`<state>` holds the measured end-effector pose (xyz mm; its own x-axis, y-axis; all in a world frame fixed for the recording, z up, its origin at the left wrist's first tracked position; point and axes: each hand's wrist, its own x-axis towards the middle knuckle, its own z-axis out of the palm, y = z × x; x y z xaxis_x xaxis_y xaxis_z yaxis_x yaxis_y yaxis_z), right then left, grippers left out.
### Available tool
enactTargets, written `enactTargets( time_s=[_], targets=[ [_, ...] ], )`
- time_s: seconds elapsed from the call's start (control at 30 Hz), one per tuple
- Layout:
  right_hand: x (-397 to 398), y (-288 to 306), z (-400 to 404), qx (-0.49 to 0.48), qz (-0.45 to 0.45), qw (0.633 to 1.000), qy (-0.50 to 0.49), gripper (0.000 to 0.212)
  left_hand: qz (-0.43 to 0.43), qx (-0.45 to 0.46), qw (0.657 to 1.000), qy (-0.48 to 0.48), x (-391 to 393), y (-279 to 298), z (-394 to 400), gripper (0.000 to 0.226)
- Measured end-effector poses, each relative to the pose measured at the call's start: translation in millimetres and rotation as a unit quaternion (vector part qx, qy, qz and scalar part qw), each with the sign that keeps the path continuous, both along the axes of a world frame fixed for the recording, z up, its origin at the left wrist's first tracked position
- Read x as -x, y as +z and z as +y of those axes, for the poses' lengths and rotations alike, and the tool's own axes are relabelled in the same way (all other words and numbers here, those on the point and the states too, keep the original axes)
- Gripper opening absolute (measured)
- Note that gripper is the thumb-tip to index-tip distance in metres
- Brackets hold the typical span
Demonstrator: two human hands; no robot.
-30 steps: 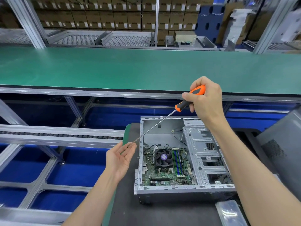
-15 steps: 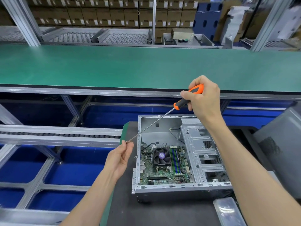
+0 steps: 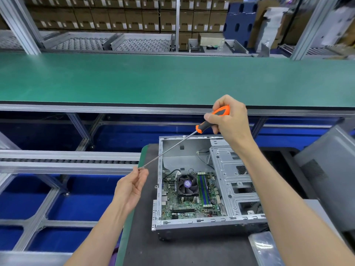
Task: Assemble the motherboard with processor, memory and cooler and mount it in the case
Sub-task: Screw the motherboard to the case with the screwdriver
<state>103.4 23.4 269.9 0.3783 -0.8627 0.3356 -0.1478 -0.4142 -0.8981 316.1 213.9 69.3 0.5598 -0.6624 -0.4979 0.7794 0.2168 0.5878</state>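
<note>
Screwdriver held in both hands above open case
right hand [image 3: 229, 120] fist-wrapped round orange handle of screwdriver [image 3: 169, 150]; left hand [image 3: 131, 187] pinches shaft tip between thumb and fingertips. motherboard [image 3: 189, 196] with cooler [image 3: 187, 184] and memory [image 3: 203, 189] sits inside case [image 3: 236, 181], on dark mat [image 3: 184, 248], below the shaft
</note>
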Motion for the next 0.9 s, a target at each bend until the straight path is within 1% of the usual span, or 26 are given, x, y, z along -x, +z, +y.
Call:
enactTargets(
  time_s=[0.17, 0.33, 0.4, 0.5, 0.63, 0.77, 0.83, 0.9],
  targets=[
    [0, -2, -1, -0.013, 0.013, 0.999, 0.032, 0.022, -0.048, -0.014, 0.998, -0.023, -13, -10, 3, 0.027],
    [2, -5, -2, -0.051, 0.014, 0.996, 0.073, 0.021, -0.019, -0.011, 1.000, -0.008, -19, -15, 2, 0.027],
    [0, -9, -1, -0.046, 0.018, 0.997, 0.059, 0.020, -0.008, -0.009, 1.000, 0.003, -17, -12, 0, 0.026],
    [-3, -12, 1, -0.010, 0.046, 0.999, 0.005, 0.019, 0.016, 0.003, 1.000, 0.022, -12, -7, -2, 0.026],
    [0, -7, 1, -0.030, 0.052, 0.997, 0.054, 0.023, 0.035, 0.009, 0.999, 0.032, -6, -3, -4, 0.027],
    [-1, -2, 3, -0.008, 0.046, 0.998, 0.037, 0.024, 0.020, 0.006, 0.999, 0.030, 0, 4, -6, 0.037],
    [-2, 3, 3, 0.000, 0.030, 0.999, 0.031, 0.025, 0.014, 0.019, 0.999, 0.029, 4, 8, -10, 0.031],
    [-1, 10, 3, 0.008, 0.012, 0.999, 0.028, 0.026, -0.010, 0.026, 1.000, 0.012, 7, 11, -13, 0.032]
  ],
)
